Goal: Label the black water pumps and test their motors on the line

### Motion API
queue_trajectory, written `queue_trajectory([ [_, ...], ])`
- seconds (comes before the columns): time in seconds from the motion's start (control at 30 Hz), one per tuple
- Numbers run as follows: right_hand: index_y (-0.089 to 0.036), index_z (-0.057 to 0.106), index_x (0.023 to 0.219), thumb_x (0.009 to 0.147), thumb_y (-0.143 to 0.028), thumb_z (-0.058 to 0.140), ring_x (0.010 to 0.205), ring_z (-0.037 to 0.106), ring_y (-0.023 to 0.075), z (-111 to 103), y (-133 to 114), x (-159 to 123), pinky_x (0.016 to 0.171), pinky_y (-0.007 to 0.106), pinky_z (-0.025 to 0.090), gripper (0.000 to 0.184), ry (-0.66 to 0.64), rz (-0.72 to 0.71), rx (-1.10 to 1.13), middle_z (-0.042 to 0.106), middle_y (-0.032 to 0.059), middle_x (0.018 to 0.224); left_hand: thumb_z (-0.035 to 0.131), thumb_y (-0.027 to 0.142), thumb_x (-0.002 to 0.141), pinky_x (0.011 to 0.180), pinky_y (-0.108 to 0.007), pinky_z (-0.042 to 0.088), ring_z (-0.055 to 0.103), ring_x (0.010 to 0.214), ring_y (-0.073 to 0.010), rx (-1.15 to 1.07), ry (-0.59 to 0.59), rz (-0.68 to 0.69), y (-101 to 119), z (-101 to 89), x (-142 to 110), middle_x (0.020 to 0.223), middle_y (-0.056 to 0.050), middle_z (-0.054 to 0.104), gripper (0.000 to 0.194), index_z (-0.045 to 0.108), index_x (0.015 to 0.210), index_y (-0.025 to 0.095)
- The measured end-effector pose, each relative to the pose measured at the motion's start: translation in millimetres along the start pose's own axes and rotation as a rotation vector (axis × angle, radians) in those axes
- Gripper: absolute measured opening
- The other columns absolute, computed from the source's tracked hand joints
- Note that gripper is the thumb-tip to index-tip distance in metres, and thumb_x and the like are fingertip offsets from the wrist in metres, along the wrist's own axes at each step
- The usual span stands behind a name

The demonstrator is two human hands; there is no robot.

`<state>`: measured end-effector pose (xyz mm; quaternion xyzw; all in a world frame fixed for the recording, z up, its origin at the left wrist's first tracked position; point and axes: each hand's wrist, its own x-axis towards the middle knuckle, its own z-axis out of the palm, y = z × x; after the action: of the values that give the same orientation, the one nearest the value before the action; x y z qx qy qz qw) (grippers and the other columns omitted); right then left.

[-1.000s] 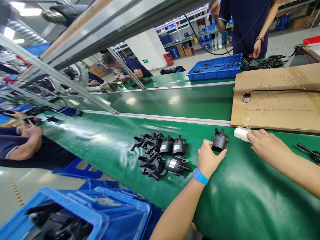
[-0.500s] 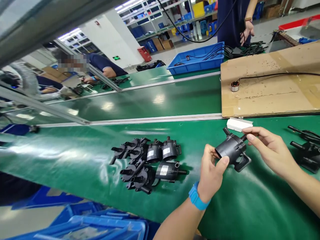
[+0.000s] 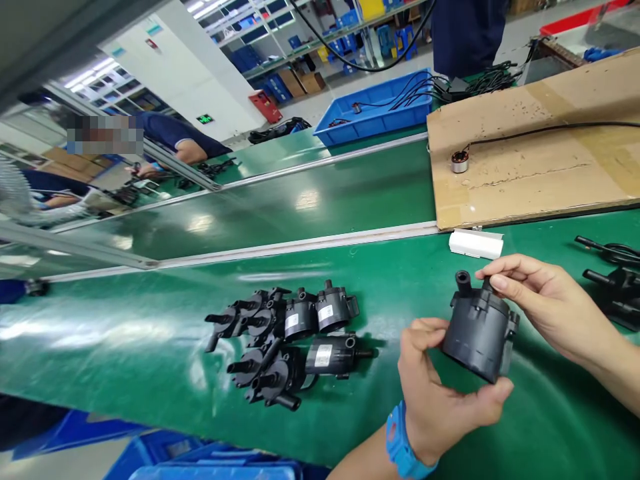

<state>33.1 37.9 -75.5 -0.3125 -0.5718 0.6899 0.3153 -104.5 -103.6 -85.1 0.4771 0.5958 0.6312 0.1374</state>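
A black water pump [image 3: 477, 333], a cylinder with two pipe stubs on top, is held above the green bench. My left hand [image 3: 443, 390], with a blue band on its wrist, grips the pump's body between thumb and fingers from below and the left. The thumb and fingertips of my right hand [image 3: 545, 300] pinch one pipe stub at the top. To the left lies a group of several similar black pumps [image 3: 277, 373], some with white labels. One labelled pump [image 3: 333, 355] rests on its side.
A white folded strip [image 3: 476, 245] lies behind my hands. Cardboard [image 3: 535, 160] carries a small motor [image 3: 459, 161] with a black cable. A blue tray [image 3: 375, 113] stands beyond. More black parts [image 3: 615, 293] lie at the right. Blue crates [image 3: 215, 467] are below; co-workers [image 3: 175, 137] are across.
The pump has turned more upright and come closer in view. My left hand has shifted below it; my right hand still pinches the pipe stub. The view has shifted slightly.
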Motion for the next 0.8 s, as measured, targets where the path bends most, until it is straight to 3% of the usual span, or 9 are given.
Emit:
queue_trajectory([
  [0.1, -0.029, 0.074, 0.113, 0.094, -0.041, 0.073, 0.094, 0.064, 0.0152, 1.7, -5.1, -2.5, 0.082, 0.022, 0.054, 0.022, -0.03, -0.006, 0.021, 0.071, 0.0031, 0.108, 0.081, 0.036, 0.073, 0.083, -0.043, 0.056, 0.063, 0.087, -0.0211, 0.164, 0.043, 0.27, 0.8, 2.0, -1.6, 0.093, 0.0, 0.052, 0.058, 0.048, 0.118, 0.026],
  [0.17, -0.03, 0.073, 0.113, 0.095, -0.04, 0.073, 0.096, 0.064, 0.0144, 2.4, -9.2, -4.7, 0.083, 0.02, 0.053, 0.022, -0.042, -0.02, 0.031, 0.07, 0.0022, 0.109, 0.081, 0.029, 0.069, 0.086, -0.047, 0.057, 0.064, 0.087, -0.0217, 0.232, 0.068, 0.357, 1.6, 2.2, -1.8, 0.095, -0.001, 0.052, 0.063, 0.048, 0.123, 0.027],
  [0.3, -0.03, 0.073, 0.114, 0.095, -0.039, 0.073, 0.099, 0.063, 0.0129, 4.5, -15.8, -10.0, 0.084, 0.016, 0.052, 0.021, -0.046, -0.035, 0.034, 0.07, 0.0021, 0.113, 0.085, 0.032, 0.064, 0.083, -0.049, 0.06, 0.068, 0.086, -0.024, 0.309, 0.121, 0.467, 1.5, 0.6, -4.2, 0.088, 0.001, 0.052, 0.072, 0.049, 0.126, 0.032],
  [0.4, -0.031, 0.073, 0.115, 0.094, -0.038, 0.074, 0.094, 0.063, 0.0114, 6.6, -19.4, -15.1, 0.079, 0.014, 0.053, 0.022, -0.036, -0.027, 0.052, 0.069, 0.002, 0.118, 0.088, 0.034, 0.061, 0.085, -0.05, 0.063, 0.07, 0.084, -0.0244, 0.358, 0.135, 0.536, -2.3, -1.7, -9.0, 0.085, 0.001, 0.055, 0.067, 0.054, 0.118, 0.034],
  [0.5, -0.031, 0.072, 0.115, 0.095, -0.039, 0.072, 0.087, 0.064, 0.0114, 8.8, -24.5, -21.5, 0.072, 0.014, 0.053, 0.022, -0.034, -0.043, 0.032, 0.07, 0.0025, 0.112, 0.089, 0.039, 0.064, 0.088, -0.051, 0.065, 0.072, 0.086, -0.0247, 0.337, 0.154, 0.616, -8.0, -4.0, -13.4, 0.088, -0.001, 0.059, 0.056, 0.058, 0.109, 0.03],
  [0.63, -0.031, 0.073, 0.114, 0.097, -0.039, 0.07, 0.094, 0.065, 0.0135, 12.1, -33.3, -30.1, 0.078, 0.016, 0.055, 0.02, -0.006, -0.107, -0.026, 0.072, 0.0028, 0.11, 0.088, 0.032, 0.071, 0.092, -0.052, 0.066, 0.074, 0.092, -0.0245, 0.278, 0.166, 0.713, -11.9, -4.9, -13.6, 0.096, -0.002, 0.06, 0.044, 0.061, 0.104, 0.022],
  [0.8, -0.036, 0.074, 0.111, 0.097, -0.033, 0.071, 0.09, 0.065, 0.0095, 15.8, -39.4, -35.0, 0.078, 0.013, 0.054, 0.015, 0.032, -0.234, -0.022, 0.072, -0.0007, 0.11, 0.086, 0.024, 0.072, 0.094, -0.052, 0.065, 0.075, 0.101, -0.0267, 0.229, 0.182, 0.718, -9.8, -1.9, -5.7, 0.107, -0.004, 0.06, 0.056, 0.055, 0.118, 0.018],
])
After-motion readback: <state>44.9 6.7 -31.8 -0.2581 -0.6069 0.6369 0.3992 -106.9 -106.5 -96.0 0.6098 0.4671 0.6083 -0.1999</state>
